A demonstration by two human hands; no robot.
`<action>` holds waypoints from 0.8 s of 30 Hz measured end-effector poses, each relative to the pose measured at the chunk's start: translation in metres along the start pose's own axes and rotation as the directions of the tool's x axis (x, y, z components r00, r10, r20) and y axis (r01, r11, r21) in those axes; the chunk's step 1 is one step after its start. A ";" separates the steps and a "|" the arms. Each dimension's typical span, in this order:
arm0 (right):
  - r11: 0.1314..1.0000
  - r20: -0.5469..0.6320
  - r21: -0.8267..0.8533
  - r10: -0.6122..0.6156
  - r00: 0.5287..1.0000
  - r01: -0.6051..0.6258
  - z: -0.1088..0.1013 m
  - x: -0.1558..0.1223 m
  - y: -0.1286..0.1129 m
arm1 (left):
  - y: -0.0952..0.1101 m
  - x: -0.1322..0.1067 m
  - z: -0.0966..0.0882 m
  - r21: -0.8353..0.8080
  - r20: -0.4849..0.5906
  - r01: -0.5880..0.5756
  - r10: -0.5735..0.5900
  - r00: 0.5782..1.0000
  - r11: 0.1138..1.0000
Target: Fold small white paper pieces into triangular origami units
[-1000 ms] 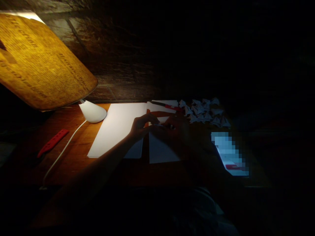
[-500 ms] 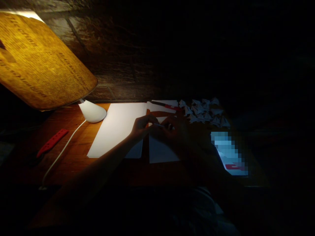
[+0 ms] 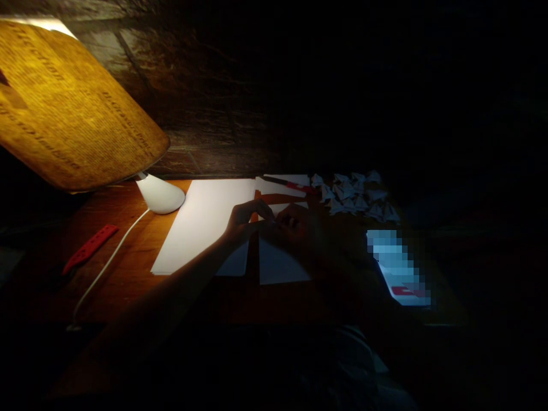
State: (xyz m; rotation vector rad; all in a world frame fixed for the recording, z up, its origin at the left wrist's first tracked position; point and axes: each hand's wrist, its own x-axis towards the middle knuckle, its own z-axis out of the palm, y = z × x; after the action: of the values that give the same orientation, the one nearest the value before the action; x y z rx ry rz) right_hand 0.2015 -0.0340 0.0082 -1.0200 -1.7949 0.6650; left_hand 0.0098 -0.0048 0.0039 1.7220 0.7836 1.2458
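Over the sheets of paper, my left hand (image 3: 246, 220) and my right hand (image 3: 295, 221) meet with their fingertips together. Both are closed in a pinch on a small piece of paper (image 3: 274, 221), of which only a pale sliver shows; the fingers and the dark hide its shape. Beneath my left wrist lies a stack of white paper (image 3: 205, 222). A smaller white sheet (image 3: 280, 265) is under my right hand, partly in shadow.
A lamp (image 3: 160, 194) with a printed shade stands at left, its white cord (image 3: 115, 251) crossing the wooden table. Red-handled scissors (image 3: 89, 248) lie beside it. Behind my hands are a red-and-black cutter (image 3: 291, 184) and several folded paper pieces (image 3: 349, 191). A lit phone (image 3: 398, 268) lies at right.
My fingertips have drawn closer together, and my right fingers have curled in. The pale edge of the paper between them shows less than before.
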 end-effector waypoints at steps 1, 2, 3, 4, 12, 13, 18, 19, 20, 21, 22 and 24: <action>1.000 0.001 0.001 0.004 1.000 -0.004 0.001 0.000 0.001 | 0.000 0.000 0.000 -0.009 0.001 -0.006 0.007 1.000 1.000; 1.000 -0.002 0.006 0.012 1.000 -0.012 0.001 0.001 0.002 | 0.000 0.000 0.001 -0.015 0.005 -0.012 0.012 1.000 1.000; 1.000 -0.012 0.017 0.027 1.000 -0.026 0.002 0.001 0.003 | -0.001 0.000 0.001 -0.016 0.010 -0.015 0.015 1.000 1.000; 0.998 -0.026 0.038 0.043 0.999 -0.042 0.003 0.001 0.003 | -0.001 0.000 0.002 -0.011 0.014 -0.015 0.015 1.000 1.000; 0.930 -0.090 0.324 0.212 0.973 -0.173 0.004 0.005 0.008 | -0.007 0.000 0.005 0.165 0.000 -0.046 0.047 0.999 0.985; 0.921 -0.081 0.341 0.228 0.970 -0.188 0.003 0.006 0.009 | -0.007 0.000 0.005 0.175 -0.002 -0.042 0.043 0.999 0.984; 0.901 0.037 0.351 0.260 0.965 -0.256 0.005 0.006 0.015 | -0.007 0.000 0.004 0.192 0.037 -0.027 0.020 0.999 0.981; 0.900 0.054 0.342 0.268 0.962 -0.270 0.006 0.005 0.016 | -0.008 0.000 0.004 0.191 0.049 -0.030 0.021 0.999 0.981; 0.901 0.062 0.333 0.274 0.960 -0.279 0.006 0.005 0.018 | -0.009 0.000 0.003 0.196 0.064 -0.035 0.023 0.998 0.980; 0.903 0.067 0.323 0.278 0.958 -0.284 0.007 0.005 0.019 | -0.010 0.000 0.003 0.196 0.070 -0.036 0.022 0.997 0.980; 0.903 0.071 0.315 0.284 0.956 -0.292 0.008 0.004 0.019 | -0.012 0.000 0.002 0.197 0.082 -0.030 0.014 0.997 0.980; 0.903 0.072 0.302 0.300 0.951 -0.307 0.008 0.004 0.020 | -0.015 0.001 0.000 0.187 0.095 -0.017 -0.001 0.995 0.982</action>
State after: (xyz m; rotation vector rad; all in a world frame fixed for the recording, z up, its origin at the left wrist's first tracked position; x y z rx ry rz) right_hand 0.2002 -0.0204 -0.0091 -1.0857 -1.4993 1.1186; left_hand 0.0101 0.0023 -0.0088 1.9226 0.8602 1.1160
